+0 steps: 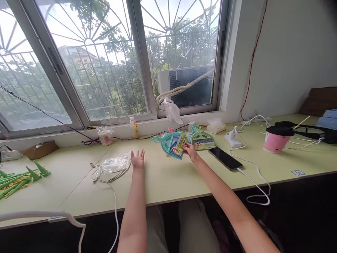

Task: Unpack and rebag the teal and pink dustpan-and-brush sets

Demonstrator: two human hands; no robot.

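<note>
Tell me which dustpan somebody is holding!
The teal dustpan, gripped by the right hand. That grip sets it apart: the green dustpan lies beside the phone, with no hand on it.

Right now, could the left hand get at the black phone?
Probably not easily. The left hand looks empty, but the right forearm stretches between it and the phone, with the right hand holding a dustpan up there too.
</note>
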